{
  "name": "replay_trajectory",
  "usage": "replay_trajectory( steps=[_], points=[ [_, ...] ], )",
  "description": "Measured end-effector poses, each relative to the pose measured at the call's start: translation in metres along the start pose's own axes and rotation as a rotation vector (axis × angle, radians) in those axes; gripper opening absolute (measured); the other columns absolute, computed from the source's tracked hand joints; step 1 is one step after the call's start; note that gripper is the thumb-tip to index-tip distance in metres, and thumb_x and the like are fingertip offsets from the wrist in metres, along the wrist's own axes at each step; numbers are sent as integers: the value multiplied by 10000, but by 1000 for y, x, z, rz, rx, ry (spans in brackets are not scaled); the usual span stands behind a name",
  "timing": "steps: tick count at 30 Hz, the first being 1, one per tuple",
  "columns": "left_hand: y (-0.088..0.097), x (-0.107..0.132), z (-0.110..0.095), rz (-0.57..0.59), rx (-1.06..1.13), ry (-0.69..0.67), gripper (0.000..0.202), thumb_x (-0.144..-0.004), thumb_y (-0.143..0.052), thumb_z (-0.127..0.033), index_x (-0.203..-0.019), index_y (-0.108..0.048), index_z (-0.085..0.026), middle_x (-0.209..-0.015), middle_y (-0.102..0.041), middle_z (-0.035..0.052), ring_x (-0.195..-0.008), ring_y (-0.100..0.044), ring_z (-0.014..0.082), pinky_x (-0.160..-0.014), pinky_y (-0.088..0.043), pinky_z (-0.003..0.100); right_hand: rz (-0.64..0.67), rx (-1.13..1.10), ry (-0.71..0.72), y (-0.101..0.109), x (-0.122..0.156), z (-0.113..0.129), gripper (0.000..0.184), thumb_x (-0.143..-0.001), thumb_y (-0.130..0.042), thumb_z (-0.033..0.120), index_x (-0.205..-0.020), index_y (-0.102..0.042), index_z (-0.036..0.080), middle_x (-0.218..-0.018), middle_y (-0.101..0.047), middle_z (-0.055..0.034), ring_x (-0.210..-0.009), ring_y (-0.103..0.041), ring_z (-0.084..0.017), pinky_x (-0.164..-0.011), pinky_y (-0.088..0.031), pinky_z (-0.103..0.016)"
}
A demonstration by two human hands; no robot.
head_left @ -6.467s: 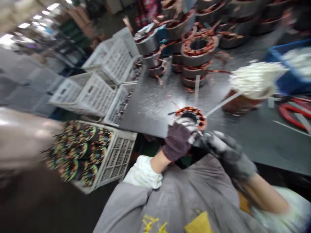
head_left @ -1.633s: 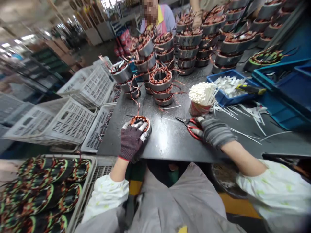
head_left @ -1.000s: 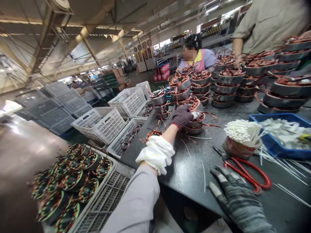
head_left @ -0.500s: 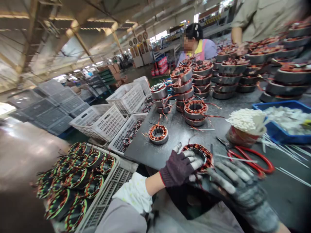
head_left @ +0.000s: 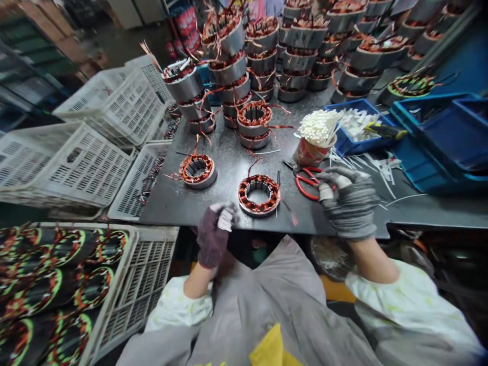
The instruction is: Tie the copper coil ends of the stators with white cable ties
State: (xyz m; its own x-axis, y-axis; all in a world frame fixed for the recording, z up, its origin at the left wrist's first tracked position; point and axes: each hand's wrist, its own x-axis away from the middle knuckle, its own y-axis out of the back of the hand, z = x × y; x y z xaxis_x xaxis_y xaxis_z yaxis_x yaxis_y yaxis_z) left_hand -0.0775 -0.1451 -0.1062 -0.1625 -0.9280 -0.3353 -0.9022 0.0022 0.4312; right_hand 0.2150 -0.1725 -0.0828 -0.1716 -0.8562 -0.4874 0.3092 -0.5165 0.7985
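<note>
A ring-shaped motor stator with copper windings lies flat near the table's front edge, with neither hand on it. Just left of it is my left hand in a dark purple glove with whitened fingers. Its fingers are curled in, and nothing shows in them. To the right, my right hand, in a grey glove, has its fingers closed at the red handles of a pair of scissors. The blades point away to the left. A second stator sits farther left on the table.
Stator stacks line the back of the table. A cup of white sticks and a blue tray with white pieces stand behind the scissors. Blue bins are at right. White crates and a crate of green-edged stators stand left.
My view has turned right and down. Both hands have come off the front stator, which now lies on the table. My left hand drew back left; my right hand moved to the scissors.
</note>
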Motion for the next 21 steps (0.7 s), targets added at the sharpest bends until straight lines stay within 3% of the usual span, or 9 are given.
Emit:
replay_trajectory(
  steps=[1,4,5,7,9,13,15,19,21],
  points=[
    [3,9,-6,82,-47,-112,317,-1037,-492,-419,-1130,-725,-225,-990,-791,62,-888,-745,168,-870,-617,345,63,-46,113,7,-4,9,364,-1008,-431,320,-1195,-719,200,-1265,-697,-136,-1210,-592,-300,-1084,-426,-487],
    [4,14,-26,412,-286,-677,240,-1010,-560,-297,-1197,-708,-271,-1109,-786,37,-1124,-706,173,-1102,-516,401,366,-125,481,8,-21,38,391,-999,-489,394,-1264,-708,207,-1246,-712,-125,-1117,-619,-289,-981,-466,-454],
    [3,8,-29,436,-354,-794,282,-1005,-564,-255,-1260,-680,-285,-1175,-774,34,-1218,-667,175,-1169,-456,422,448,-115,557,2,-26,46,399,-991,-512,419,-1248,-719,196,-1215,-722,-136,-1069,-624,-294,-934,-473,-451],
    [0,-10,-29,333,-509,-829,350,-998,-572,-223,-1338,-636,-278,-1285,-736,52,-1348,-585,195,-1229,-376,456,510,-85,627,-12,-31,56,389,-988,-532,443,-1169,-758,183,-1129,-739,-151,-985,-621,-295,-861,-471,-441],
    [0,-30,-20,223,-606,-764,325,-996,-588,-272,-1314,-656,-253,-1317,-719,72,-1368,-566,233,-1220,-373,482,458,-98,631,-23,-29,57,358,-1015,-504,409,-1102,-783,203,-1077,-752,-137,-948,-618,-279,-841,-466,-431],
    [1,-47,-4,269,-613,-737,275,-994,-584,-313,-1238,-697,-255,-1250,-747,45,-1259,-631,251,-1174,-400,503,263,-293,621,-31,-13,38,303,-1030,-501,344,-1085,-782,245,-1087,-772,-84,-986,-648,-239,-906,-487,-425],
    [-1,-45,-4,265,-630,-722,278,-984,-586,-278,-1238,-697,-257,-1241,-748,44,-1239,-638,259,-1161,-397,510,148,-396,485,-30,-12,19,287,-1012,-523,371,-1042,-778,241,-1075,-771,-73,-1023,-661,-232,-966,-496,-434],
    [-8,-45,-10,229,-656,-734,300,-992,-553,-269,-1263,-678,-239,-1289,-724,81,-1322,-585,307,-1204,-311,581,-184,-449,-255,-30,-46,-31,312,-978,-477,370,-1005,-739,205,-1006,-760,-85,-968,-684,-232,-949,-551,-429],
    [-12,-49,-13,272,-642,-777,300,-1006,-513,-262,-1256,-674,-219,-1243,-741,84,-1283,-609,301,-1200,-319,578,-306,-472,-473,-35,-75,-56,306,-939,-495,328,-1107,-706,183,-1056,-755,-90,-979,-689,-222,-959,-561,-415]
  ],
)
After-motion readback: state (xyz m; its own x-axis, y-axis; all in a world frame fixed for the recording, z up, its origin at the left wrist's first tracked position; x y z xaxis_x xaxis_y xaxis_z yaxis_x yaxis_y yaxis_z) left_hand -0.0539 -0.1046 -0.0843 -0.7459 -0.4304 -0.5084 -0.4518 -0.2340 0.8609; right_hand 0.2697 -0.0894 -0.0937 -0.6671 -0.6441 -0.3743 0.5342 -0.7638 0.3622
